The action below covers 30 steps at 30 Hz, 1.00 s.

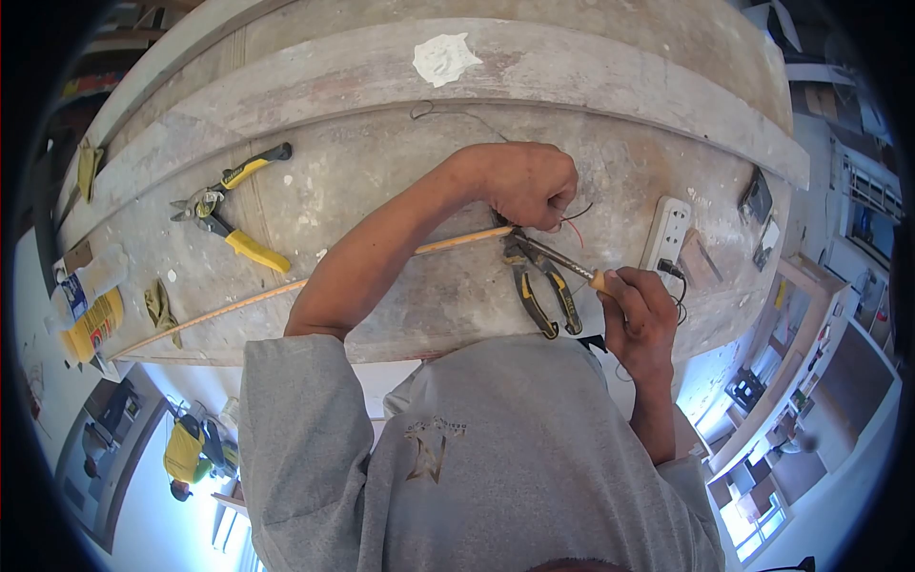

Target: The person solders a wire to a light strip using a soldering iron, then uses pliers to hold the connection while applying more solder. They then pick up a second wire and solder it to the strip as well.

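Note:
My right hand [640,319] is closed around the light-coloured handle of a soldering iron [564,259], whose metal shaft slants up and left. My left hand [536,186] is pinched closed just above the iron's tip, with thin red and black wires [575,221] sticking out beside its fingers. What the fingertips press on is partly hidden. A long, narrow orange strip [457,240] runs from lower left, passes behind my left forearm and ends under this hand. Pliers [545,288] with black and yellow handles lie beneath the soldering iron, jaws towards my left hand.
Yellow-handled snips [229,212] lie to the left. At right are a white power strip [666,232] with a plug in it and a dark phone-like object [755,198]. Bottles [93,319] stand at the left edge. A raised board [572,71] crosses the back. Another person [186,448] is beyond.

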Each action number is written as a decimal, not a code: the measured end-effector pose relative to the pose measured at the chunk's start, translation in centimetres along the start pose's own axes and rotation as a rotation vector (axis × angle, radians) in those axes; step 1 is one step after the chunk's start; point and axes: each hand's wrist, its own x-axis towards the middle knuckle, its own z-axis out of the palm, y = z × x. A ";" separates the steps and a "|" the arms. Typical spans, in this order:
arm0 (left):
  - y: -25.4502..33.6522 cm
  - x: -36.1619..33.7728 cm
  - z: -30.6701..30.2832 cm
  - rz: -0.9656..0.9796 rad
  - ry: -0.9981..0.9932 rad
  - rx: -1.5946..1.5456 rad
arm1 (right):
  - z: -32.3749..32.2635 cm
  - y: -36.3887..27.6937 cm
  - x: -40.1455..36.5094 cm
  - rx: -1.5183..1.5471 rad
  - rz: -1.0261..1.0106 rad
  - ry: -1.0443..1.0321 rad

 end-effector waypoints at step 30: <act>0.1 -0.1 0.3 0.029 0.024 0.006 | -0.2 -0.1 -0.4 0.066 0.052 -0.013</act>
